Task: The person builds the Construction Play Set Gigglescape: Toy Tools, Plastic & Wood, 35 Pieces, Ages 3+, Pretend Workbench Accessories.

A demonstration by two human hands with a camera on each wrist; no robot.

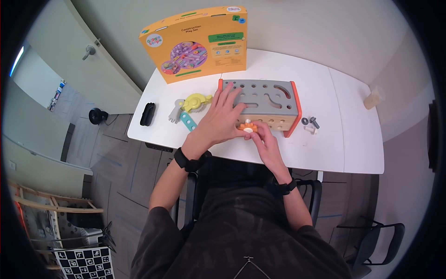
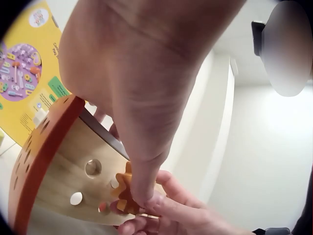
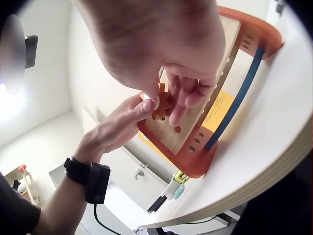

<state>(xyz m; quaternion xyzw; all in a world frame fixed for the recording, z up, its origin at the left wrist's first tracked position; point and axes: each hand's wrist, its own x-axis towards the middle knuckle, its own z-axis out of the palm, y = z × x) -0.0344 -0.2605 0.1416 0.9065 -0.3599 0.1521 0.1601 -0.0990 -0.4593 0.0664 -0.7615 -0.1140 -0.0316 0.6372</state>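
Note:
A wooden toy workbench (image 1: 261, 110) with a grey holed top and orange end panels stands on the table. My left hand (image 1: 220, 119) rests its spread fingers on the grey top. Its thumb reaches down the front and touches an orange toy gear (image 2: 126, 191). Low at the front, my right hand (image 1: 268, 148) pinches that gear between thumb and fingers, close against the wooden front panel (image 2: 66, 174). The gear has a white centre, partly covered by the thumbs in the wrist views.
Left of the bench lie a yellow toy saw (image 1: 194, 101), a grey hammer-like piece (image 1: 175, 114), a teal holed strip (image 1: 188, 122) and a black object (image 1: 147, 114). Grey and white toy bolts (image 1: 314, 122) lie to the right. A yellow box (image 1: 200, 46) stands behind.

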